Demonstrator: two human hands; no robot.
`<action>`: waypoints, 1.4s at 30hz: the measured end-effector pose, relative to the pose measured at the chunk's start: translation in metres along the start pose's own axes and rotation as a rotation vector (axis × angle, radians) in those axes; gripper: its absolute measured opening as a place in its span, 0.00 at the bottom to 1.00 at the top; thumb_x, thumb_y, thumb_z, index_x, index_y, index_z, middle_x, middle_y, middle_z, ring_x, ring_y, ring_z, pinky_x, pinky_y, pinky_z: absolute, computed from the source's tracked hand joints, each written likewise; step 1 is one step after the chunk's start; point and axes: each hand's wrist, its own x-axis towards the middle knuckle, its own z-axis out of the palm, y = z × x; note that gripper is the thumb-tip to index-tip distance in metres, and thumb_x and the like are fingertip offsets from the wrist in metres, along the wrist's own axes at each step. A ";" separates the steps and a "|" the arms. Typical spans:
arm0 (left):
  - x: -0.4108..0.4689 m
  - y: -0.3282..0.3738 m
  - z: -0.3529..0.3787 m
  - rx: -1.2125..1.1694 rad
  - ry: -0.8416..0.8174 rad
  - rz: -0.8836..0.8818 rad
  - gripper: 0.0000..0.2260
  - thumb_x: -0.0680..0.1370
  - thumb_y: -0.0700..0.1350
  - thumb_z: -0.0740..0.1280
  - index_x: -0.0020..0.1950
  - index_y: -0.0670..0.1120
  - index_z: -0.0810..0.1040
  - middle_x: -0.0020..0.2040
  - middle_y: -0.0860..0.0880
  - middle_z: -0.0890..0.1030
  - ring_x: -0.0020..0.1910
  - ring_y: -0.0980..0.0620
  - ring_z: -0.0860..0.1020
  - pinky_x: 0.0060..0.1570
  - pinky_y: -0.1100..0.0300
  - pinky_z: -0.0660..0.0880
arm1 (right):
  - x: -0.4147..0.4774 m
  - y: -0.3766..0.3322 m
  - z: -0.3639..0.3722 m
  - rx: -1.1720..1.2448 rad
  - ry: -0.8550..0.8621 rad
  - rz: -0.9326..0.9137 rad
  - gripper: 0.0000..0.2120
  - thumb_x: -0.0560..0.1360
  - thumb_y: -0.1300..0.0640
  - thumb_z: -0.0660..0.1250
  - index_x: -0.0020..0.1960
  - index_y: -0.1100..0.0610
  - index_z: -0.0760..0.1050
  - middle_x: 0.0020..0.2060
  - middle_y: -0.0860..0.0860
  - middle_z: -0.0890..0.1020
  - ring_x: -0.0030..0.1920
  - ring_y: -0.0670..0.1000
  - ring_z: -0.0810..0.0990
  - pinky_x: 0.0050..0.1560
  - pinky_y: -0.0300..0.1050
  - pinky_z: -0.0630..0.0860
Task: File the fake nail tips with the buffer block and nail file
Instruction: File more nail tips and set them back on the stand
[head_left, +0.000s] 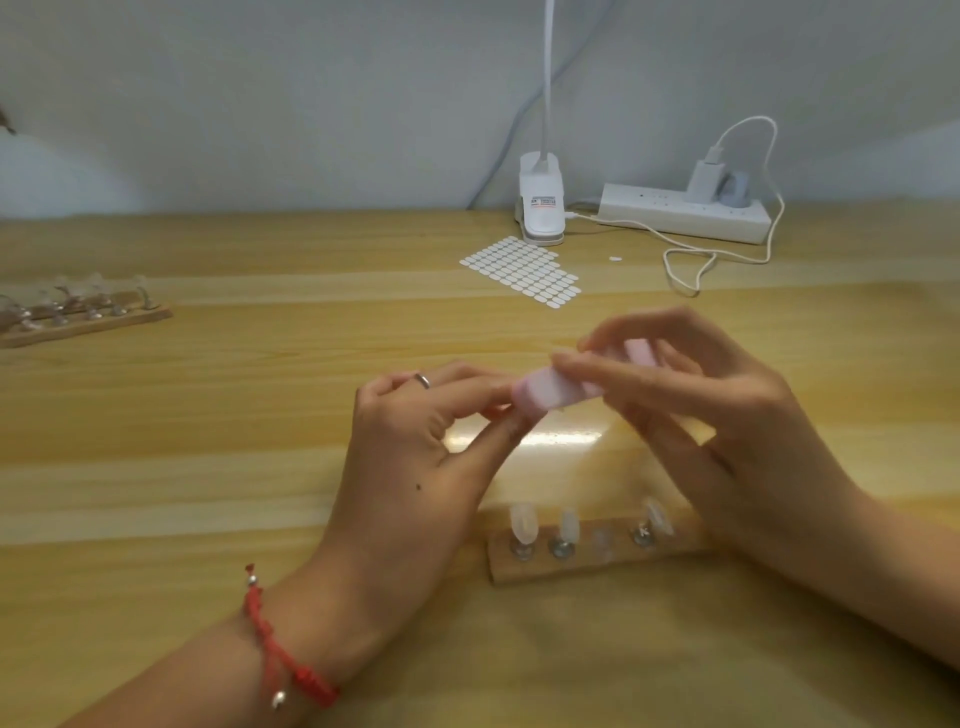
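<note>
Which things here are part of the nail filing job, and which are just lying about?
In play: buffer block, held by right hand, left hand pinching at its end; near wooden stand with nail tips.
Lying about: far wooden stand, sticker sheet, lamp clip, power strip, charger.

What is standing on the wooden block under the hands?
Clear fake nail tips on small metal holders stand on the wooden block. The right hand and wrist hide its right end.

Pale wall (260, 104) behind light wooden table (208, 467)
</note>
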 end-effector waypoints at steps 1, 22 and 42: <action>-0.001 0.001 0.000 -0.008 -0.007 0.002 0.05 0.73 0.54 0.69 0.47 0.62 0.80 0.47 0.63 0.82 0.49 0.68 0.77 0.55 0.47 0.68 | -0.003 -0.005 0.004 -0.003 -0.015 -0.052 0.17 0.79 0.68 0.61 0.65 0.55 0.75 0.55 0.58 0.77 0.59 0.55 0.77 0.65 0.53 0.72; 0.000 0.000 0.001 -0.024 -0.001 -0.050 0.04 0.72 0.53 0.70 0.45 0.58 0.83 0.45 0.61 0.82 0.44 0.59 0.80 0.55 0.44 0.69 | 0.006 0.008 -0.004 -0.026 -0.054 -0.030 0.16 0.79 0.69 0.62 0.66 0.59 0.73 0.55 0.60 0.78 0.58 0.58 0.77 0.61 0.53 0.74; -0.001 -0.002 0.001 -0.173 -0.026 -0.118 0.06 0.73 0.50 0.71 0.48 0.53 0.85 0.43 0.60 0.84 0.45 0.61 0.81 0.46 0.71 0.72 | 0.005 0.004 0.002 0.014 -0.015 -0.100 0.19 0.79 0.70 0.62 0.66 0.56 0.73 0.55 0.58 0.77 0.58 0.57 0.77 0.60 0.50 0.74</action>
